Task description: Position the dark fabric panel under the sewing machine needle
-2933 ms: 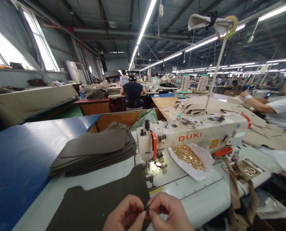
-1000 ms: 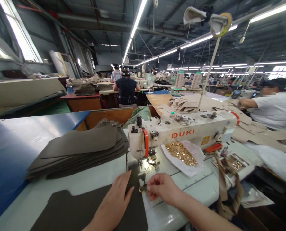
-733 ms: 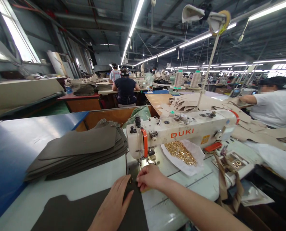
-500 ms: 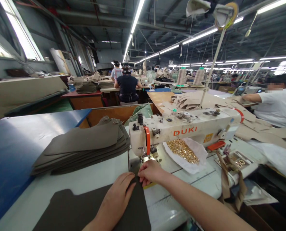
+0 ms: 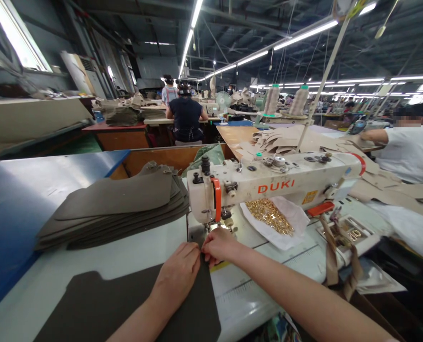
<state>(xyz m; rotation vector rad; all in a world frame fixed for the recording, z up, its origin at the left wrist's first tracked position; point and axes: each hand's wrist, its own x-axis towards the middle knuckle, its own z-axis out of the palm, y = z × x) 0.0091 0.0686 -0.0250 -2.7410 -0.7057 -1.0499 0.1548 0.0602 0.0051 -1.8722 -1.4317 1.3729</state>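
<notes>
A dark olive-brown cut panel (image 5: pixel 126 308) lies flat on the pale sewing table in front of me. My left hand (image 5: pixel 177 275) presses flat on its upper right part, fingers together. My right hand (image 5: pixel 218 246) pinches the panel's top corner just below the presser foot of the white DUKI sewing machine (image 5: pixel 275 183). What the right fingers pinch is hidden; earlier they held a small gold-coloured piece. Both hands touch each other near the needle.
A stack of like brown panels (image 5: pixel 115 204) lies to the left on the table. An open white bag of gold metal rings (image 5: pixel 270 216) sits under the machine arm. Tan straps (image 5: pixel 331 251) hang at the right. A person in a white shirt (image 5: pixel 407 152) works to the right.
My hands went from fiddling with a small piece near my body to the panel: the left laid flat, the right carried the piece up to the presser foot.
</notes>
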